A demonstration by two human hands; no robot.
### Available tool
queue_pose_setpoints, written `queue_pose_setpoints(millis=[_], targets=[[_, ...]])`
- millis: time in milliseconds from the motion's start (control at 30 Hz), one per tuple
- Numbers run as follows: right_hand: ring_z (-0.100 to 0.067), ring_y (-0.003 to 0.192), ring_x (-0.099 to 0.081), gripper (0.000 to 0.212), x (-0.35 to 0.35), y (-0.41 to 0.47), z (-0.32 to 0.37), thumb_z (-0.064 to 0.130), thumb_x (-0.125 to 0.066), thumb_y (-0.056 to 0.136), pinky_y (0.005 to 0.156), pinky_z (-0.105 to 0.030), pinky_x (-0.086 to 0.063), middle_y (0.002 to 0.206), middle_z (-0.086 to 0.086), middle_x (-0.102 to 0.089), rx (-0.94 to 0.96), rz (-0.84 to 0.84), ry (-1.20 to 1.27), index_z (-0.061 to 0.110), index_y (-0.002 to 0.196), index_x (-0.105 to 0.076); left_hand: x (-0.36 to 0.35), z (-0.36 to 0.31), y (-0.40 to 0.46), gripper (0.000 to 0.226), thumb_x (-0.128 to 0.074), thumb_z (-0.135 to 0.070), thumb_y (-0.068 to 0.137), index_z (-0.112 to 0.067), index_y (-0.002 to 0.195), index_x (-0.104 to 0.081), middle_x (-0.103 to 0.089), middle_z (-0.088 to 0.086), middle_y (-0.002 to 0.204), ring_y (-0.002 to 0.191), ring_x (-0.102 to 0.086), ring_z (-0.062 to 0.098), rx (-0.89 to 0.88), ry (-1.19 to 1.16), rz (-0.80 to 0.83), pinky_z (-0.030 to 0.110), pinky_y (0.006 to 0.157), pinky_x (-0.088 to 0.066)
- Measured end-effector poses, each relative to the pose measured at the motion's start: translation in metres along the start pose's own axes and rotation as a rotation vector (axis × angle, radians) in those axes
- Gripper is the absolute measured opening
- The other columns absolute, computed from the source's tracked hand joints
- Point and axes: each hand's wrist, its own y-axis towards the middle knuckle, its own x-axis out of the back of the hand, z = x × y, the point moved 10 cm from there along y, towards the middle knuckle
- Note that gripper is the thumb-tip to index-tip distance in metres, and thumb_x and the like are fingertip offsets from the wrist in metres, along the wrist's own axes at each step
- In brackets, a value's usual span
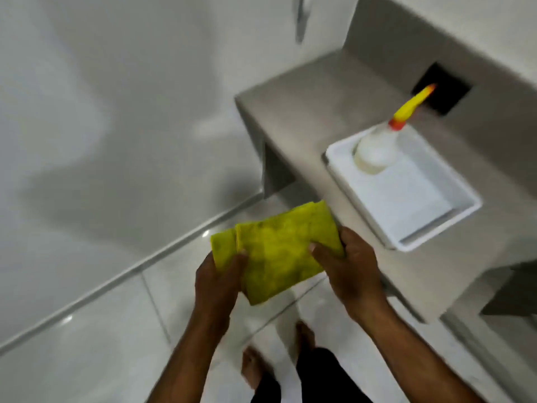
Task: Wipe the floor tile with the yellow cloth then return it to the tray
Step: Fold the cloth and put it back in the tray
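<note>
A folded yellow cloth (276,248) with dark smudges is held flat in the air above the floor, in front of the counter's edge. My left hand (216,282) grips its left side, thumb on top. My right hand (348,266) grips its right side. A white tray (436,231) sits on the grey counter to the right of the cloth. The glossy white floor tile (96,344) lies below.
A white spray bottle (374,149) with a yellow and orange nozzle stands in the tray's far corner. The grey counter (293,117) has a dark square opening (441,88) behind the tray. My bare feet (252,365) stand on the tiles. White walls rise at the left.
</note>
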Motion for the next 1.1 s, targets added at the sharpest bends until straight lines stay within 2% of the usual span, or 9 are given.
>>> queue_pose_setpoints(millis=[67,167,367,500,633,800,933,1033,1100], targets=[[0.005,0.067,-0.064,0.019,0.03,-0.003,0.033,0.024,-0.078,0.075,0.054,-0.008,-0.047,0.076,0.022,-0.071,0.065,-0.056,0.038,0.038,0.08,-0.066,-0.027,-0.038,-0.009,0.051,-0.086,-0.051,0.056,-0.028,0.099,-0.072,-0.077,-0.001,0.092,0.083,-0.074,0.019,-0.068,-0.005,0.039,0.032,0.058,-0.057],[0.01,0.066,-0.063,0.031,0.065,0.003,0.05,0.008,-0.074,0.081,0.053,-0.003,-0.045,0.074,0.03,-0.069,0.105,-0.117,0.086,0.038,0.082,-0.066,-0.073,-0.064,-0.015,0.062,-0.091,-0.043,0.052,-0.026,0.108,-0.069,-0.077,-0.001,0.096,0.086,-0.074,0.018,-0.113,0.04,0.122,0.038,0.066,-0.06],[0.007,0.065,-0.062,0.025,0.172,0.054,0.035,0.005,-0.075,0.08,0.057,-0.01,-0.049,0.076,0.013,-0.071,0.096,-0.32,0.042,0.028,0.088,-0.069,-0.182,-0.074,-0.016,0.047,-0.086,-0.033,0.059,-0.022,0.103,-0.073,-0.078,0.005,0.091,0.083,-0.074,0.027,-0.112,0.042,0.256,0.049,0.067,-0.061],[-0.02,0.081,-0.068,0.022,0.237,0.112,-0.005,0.007,-0.076,0.077,0.07,-0.029,-0.052,0.085,0.0,-0.074,-0.002,-0.399,-0.145,0.024,0.091,-0.072,-0.268,-0.065,-0.012,0.045,-0.081,-0.037,0.06,-0.018,0.099,-0.074,-0.078,0.004,0.085,0.08,-0.074,0.024,-0.112,0.227,0.306,0.048,0.072,-0.06],[-0.031,0.092,-0.067,0.019,0.261,0.169,-0.055,0.01,-0.074,0.076,0.082,-0.035,-0.05,0.094,-0.01,-0.074,-0.13,-0.304,-0.394,0.013,0.095,-0.072,-0.327,-0.051,0.008,0.035,-0.075,-0.031,0.066,-0.015,0.096,-0.063,-0.071,0.003,0.089,0.088,-0.069,0.026,-0.09,0.547,0.192,0.037,0.077,-0.055],[-0.032,0.101,-0.066,0.02,0.239,0.206,-0.087,0.02,-0.069,0.084,0.087,-0.036,-0.048,0.103,-0.011,-0.072,-0.124,-0.16,-0.596,0.013,0.102,-0.067,-0.367,-0.04,0.024,0.044,-0.06,-0.02,0.075,-0.016,0.112,-0.037,-0.066,0.006,0.097,0.093,-0.066,0.034,-0.186,0.867,0.15,0.044,0.081,-0.055],[-0.032,0.069,-0.072,0.006,0.228,0.212,-0.074,0.008,-0.064,0.079,0.061,-0.034,-0.057,0.078,-0.014,-0.071,-0.003,-0.255,-0.9,0.008,0.083,-0.069,-0.387,-0.029,0.029,0.065,-0.052,-0.028,0.088,-0.011,0.143,-0.022,-0.069,0.004,0.105,0.095,-0.068,0.028,-0.371,1.29,0.21,0.042,0.081,-0.056],[-0.03,0.083,-0.071,0.014,0.211,0.209,-0.083,0.02,-0.06,0.087,0.07,-0.035,-0.056,0.098,-0.007,-0.069,-0.096,-0.084,-1.235,0.014,0.098,-0.066,-0.388,-0.028,0.032,0.059,-0.061,-0.027,0.086,-0.011,0.136,-0.033,-0.068,0.004,0.104,0.094,-0.069,0.027,-0.385,1.471,0.202,0.041,0.081,-0.056],[-0.026,0.066,-0.069,0.008,0.208,0.208,-0.076,0.022,-0.069,0.08,0.058,-0.032,-0.054,0.089,-0.006,-0.068,-0.085,-0.06,-1.295,0.015,0.085,-0.068,-0.383,-0.036,0.034,0.045,-0.064,-0.029,0.083,-0.014,0.122,-0.045,-0.065,0.003,0.101,0.091,-0.069,0.026,-0.407,1.502,0.172,0.04,0.077,-0.057]])
